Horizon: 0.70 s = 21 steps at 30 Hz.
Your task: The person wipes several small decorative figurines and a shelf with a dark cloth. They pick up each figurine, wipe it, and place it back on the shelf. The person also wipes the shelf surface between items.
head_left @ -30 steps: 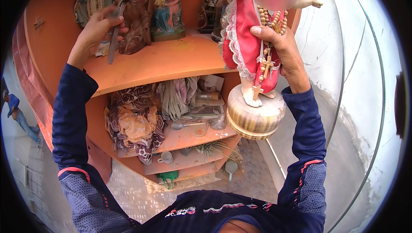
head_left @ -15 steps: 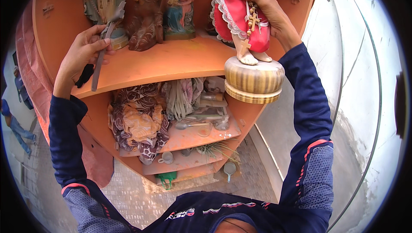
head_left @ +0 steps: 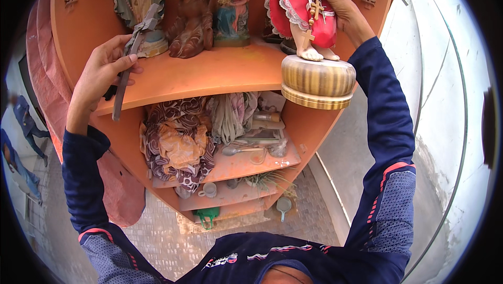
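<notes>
Left hand (head_left: 102, 72) at the orange wooden shelf's (head_left: 209, 77) front edge, fingers wrapped round a long dark crucifix (head_left: 128, 64), foot hanging below; small painted statues (head_left: 209, 17) behind; right hand (head_left: 335, 4) gripping a red-robed, rosary-draped figure on a round striped wooden base (head_left: 318, 77), overhanging the shelf's right edge.

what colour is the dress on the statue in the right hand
Red-pink with white lace trim on the statue, held by the right hand; head view.
</notes>
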Tool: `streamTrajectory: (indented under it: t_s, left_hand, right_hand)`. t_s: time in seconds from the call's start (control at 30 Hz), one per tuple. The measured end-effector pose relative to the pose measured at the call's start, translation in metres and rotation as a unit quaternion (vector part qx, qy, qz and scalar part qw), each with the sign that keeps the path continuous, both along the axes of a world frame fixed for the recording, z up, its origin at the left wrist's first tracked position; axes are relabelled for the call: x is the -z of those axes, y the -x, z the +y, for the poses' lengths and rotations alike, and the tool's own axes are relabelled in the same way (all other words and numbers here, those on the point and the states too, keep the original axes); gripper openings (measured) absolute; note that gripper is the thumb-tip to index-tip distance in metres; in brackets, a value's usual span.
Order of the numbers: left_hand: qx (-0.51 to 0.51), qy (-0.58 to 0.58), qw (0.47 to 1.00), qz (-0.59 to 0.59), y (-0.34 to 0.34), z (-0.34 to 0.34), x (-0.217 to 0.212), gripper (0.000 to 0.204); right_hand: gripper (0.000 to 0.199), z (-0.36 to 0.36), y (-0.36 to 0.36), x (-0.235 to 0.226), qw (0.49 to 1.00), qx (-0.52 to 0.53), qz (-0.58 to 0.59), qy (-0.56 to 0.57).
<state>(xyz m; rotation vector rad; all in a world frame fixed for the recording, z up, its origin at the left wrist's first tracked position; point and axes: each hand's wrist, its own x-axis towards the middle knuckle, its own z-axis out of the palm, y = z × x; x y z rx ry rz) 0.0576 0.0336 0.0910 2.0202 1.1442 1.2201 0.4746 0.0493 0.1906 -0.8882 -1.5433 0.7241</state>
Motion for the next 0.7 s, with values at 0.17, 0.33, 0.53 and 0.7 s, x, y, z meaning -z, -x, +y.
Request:
streamTrajectory:
  t_s: [0.17,0.33,0.53,0.7]
  left_hand:
    - [-0.001,-0.014,1.000,-0.024,0.005,-0.003,0.006,0.044]
    - [-0.020,-0.003,1.000,-0.001,0.015,-0.006,0.012,0.048]
    - [-0.019,0.001,1.000,-0.007,0.027,-0.011,0.017,0.050]
    - [-0.040,0.011,0.999,-0.023,0.027,-0.025,0.027,0.051]
  right_hand:
    - [0.028,-0.001,0.018,-0.010,0.999,-0.012,0.041,-0.018]
    - [0.028,0.023,0.027,-0.009,0.996,0.039,0.027,-0.071]
    - [0.032,0.079,0.061,0.009,0.975,0.114,0.041,-0.188]
    - [0.058,0.106,0.088,0.026,0.935,0.258,0.006,-0.245]
